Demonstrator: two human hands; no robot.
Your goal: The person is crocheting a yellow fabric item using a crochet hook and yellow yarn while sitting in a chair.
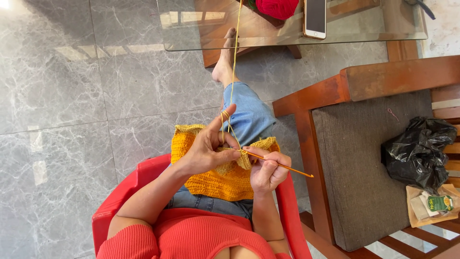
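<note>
Yellow ribbed knit (218, 180); right hand (267, 170) pinches thin hook (282, 166).

The crocheted piece (218, 180) is draped over the lap beneath the hands. A table (201, 36) is set ahead of them, with a phone (315, 18) and yarn ball (277, 7) on it. A cushioned chair (357, 163) is placed right of the hands, a bag (416, 151) lying on it.

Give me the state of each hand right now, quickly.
Left hand: closed on the yellow crochet piece, yellow yarn looped over its raised index finger.
Right hand: closed on the crochet hook.
</note>
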